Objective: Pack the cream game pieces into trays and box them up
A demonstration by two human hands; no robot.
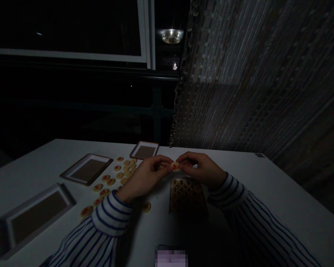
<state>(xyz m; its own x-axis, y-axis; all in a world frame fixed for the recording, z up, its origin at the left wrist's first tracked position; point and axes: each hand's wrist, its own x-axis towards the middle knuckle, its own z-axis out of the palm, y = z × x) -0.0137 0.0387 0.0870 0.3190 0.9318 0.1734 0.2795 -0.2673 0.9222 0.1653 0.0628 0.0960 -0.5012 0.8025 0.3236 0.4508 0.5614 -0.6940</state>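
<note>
Holding a round, red-marked piece (174,167) by its edges between left hand (149,173) and right hand (202,167), both pinched narrow — above the white worktop (256,178), near the far edge of a box (170,202) of similar pieces (181,189), with loose pieces (110,181) and shallow trays (87,170) to the left

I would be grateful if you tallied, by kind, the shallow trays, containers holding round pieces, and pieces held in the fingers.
Shallow trays (near tray, middle tray, far tray): 3
Container holding round pieces: 1
Held piece, between left hand and right hand: 1
Total: 5
</note>
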